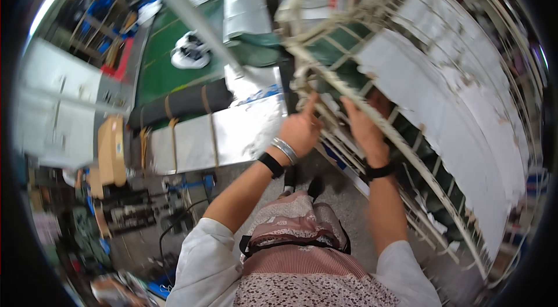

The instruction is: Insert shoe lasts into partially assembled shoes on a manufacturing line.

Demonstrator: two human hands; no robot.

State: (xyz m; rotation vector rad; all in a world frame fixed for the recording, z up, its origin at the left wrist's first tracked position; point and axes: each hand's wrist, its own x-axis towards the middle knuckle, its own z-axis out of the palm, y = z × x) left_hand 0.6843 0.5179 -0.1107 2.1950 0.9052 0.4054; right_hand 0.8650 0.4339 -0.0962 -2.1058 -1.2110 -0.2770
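My left hand [300, 134] is at the near left corner of a cream wire rack [332, 79]. One finger points up along the corner while the others curl in; what they hold, if anything, is hidden. My right hand [367, 133] reaches in at the rack's near rail, its visible fingers stretched out and apart. The rail and motion blur cover part of that hand. Dark green material [335, 45] shows between the wires, and large white sheets [421, 89] with ragged edges lie over the rack.
Left of the rack stands a bench with a silvery covering [244, 133] and a strapped dark roll [183, 105]. Beyond it, white shoes [190, 51] sit on a green surface [160, 83]. A grey post [186, 13] slants down to the bench. A cardboard box [111, 150] is further left.
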